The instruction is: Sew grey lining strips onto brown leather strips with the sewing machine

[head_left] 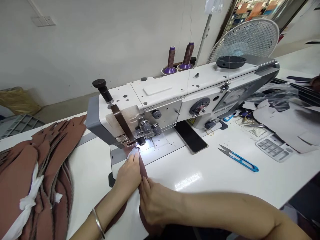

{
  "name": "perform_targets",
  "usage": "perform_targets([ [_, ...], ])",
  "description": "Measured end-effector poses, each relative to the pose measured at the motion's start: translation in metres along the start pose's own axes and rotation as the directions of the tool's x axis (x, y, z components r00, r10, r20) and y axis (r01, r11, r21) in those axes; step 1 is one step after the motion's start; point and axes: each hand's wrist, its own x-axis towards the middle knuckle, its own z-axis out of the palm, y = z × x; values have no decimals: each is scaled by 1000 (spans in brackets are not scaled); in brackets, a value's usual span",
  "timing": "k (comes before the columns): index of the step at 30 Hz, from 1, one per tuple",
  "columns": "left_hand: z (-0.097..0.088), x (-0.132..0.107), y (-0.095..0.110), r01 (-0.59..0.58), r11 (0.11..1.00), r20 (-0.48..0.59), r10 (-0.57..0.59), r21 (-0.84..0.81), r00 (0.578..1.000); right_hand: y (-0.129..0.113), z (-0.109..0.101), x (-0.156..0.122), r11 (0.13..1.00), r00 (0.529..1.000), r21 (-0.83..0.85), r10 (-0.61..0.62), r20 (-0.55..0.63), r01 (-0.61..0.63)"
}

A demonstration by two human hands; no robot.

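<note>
A brown fabric piece (142,166) runs from the sewing machine's needle area down toward the table's front edge. My left hand (128,173), with a silver bangle on its wrist, presses its closed fingers on the work just before the presser foot (135,146). Beneath those fingertips shows a bit of thin white material (132,152). Lower down, my right hand (156,201) grips the edge of the brown piece, its fingers folded together. The needle's exact contact with the fabric is hidden. A lamp lights the stitching spot of the white sewing machine (160,90).
Stacked brown fabric pieces (52,160), tied with white strips, lie at left. To the right are a black phone (191,136), blue thread snips (238,159), a plastic case (273,146) and pale sheets (287,123). Two thread spools (188,55) and a fan (246,38) stand behind.
</note>
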Motion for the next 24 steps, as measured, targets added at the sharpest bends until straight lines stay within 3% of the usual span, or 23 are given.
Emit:
perform_targets([
  [4,5,0,4,16,1000,-36,-16,-2,999,-3,7,4,998,997,-34,-49,-53,48],
  [13,-2,1,11,41,994,-21,-39,103,999,2,29,9,989,963,-147,-11,-271,-30],
  [24,-4,-11,6,-1,994,65,-6,111,998,8,36,12,982,944,-178,5,-330,-68],
])
